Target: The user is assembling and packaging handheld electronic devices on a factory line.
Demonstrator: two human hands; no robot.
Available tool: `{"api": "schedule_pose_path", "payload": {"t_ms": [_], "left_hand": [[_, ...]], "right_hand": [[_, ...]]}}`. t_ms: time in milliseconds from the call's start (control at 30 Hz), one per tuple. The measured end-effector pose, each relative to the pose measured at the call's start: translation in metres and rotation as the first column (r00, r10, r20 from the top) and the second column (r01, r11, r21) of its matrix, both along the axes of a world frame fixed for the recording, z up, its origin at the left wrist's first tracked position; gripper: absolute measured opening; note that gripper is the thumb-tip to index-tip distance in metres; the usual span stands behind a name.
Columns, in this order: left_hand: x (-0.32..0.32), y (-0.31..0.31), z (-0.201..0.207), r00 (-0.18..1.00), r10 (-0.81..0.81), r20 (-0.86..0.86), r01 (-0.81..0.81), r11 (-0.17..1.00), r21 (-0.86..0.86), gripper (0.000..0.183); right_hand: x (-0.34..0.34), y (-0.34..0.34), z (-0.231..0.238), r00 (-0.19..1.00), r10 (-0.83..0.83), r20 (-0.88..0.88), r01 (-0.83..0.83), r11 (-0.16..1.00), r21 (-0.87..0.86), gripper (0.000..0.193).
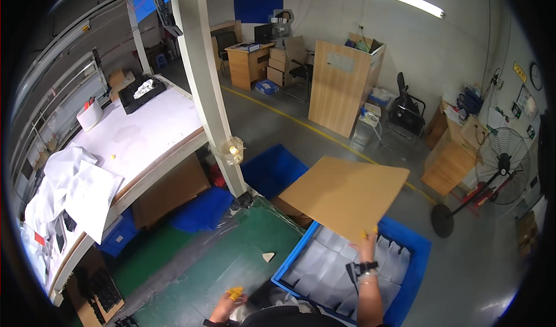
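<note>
My right hand (366, 245), with yellow covers on its fingertips and a black band on the wrist, grips the near edge of a flat brown cardboard sheet (347, 191). The sheet is tilted over the far side of a blue crate (420, 257). Inside the crate lie rows of grey-white, sleeve-like pieces (330, 257), packed side by side; their exact kind I cannot make out. Low in the view, my left hand (227, 305) is held near my body, its yellow-covered fingers loosely stretched out. Nothing shows in it. Whitish material is just beside it.
A white-topped workbench (147, 136) with papers (92, 194) runs along the left. A white post (211, 89) rises at its corner. Another blue crate (275, 168) stands beyond the sheet. A small pale scrap (268, 257) lies on the green surface. At right stands a fan (503, 165).
</note>
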State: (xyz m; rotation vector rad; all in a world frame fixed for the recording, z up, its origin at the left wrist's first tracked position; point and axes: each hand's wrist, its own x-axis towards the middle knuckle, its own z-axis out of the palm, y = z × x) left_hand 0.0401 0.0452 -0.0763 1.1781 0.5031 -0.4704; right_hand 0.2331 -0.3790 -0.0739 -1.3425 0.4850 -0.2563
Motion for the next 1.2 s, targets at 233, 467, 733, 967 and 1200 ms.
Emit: {"api": "schedule_pose_path", "payload": {"t_ms": [233, 467, 733, 967, 1200], "left_hand": [[-0.032, -0.006, 0.023, 0.997, 0.065, 0.05, -0.07, 0.992, 0.105, 0.035], [-0.061, 0.012, -0.008, 0.991, 0.136, 0.019, -0.135, 0.99, -0.028, 0.038], [0.018, -0.028, 0.0, 0.976, -0.198, -0.094, 0.214, 0.951, 0.221, 0.027], [0.089, -0.11, 0.029, 0.681, -0.732, -0.023, 0.655, 0.595, 0.466, 0.03], [0.176, -0.23, -0.118, 0.564, -0.809, -0.166, 0.529, 0.199, 0.825, 0.045]], "right_hand": [[0.079, 0.088, -0.039, 0.832, 0.334, -0.442, -0.372, 0.928, 0.0, 0.069], [-0.016, 0.073, -0.078, 0.763, 0.458, -0.456, -0.515, 0.857, -0.002, 0.025], [-0.178, -0.125, -0.227, 0.502, -0.01, -0.865, -0.651, 0.654, -0.385, 0.026], [-0.248, -0.19, -0.205, 0.351, -0.451, -0.821, -0.304, 0.774, -0.555, 0.035], [-0.279, -0.22, -0.206, 0.357, -0.543, -0.76, -0.047, 0.802, -0.595, 0.05]]}}
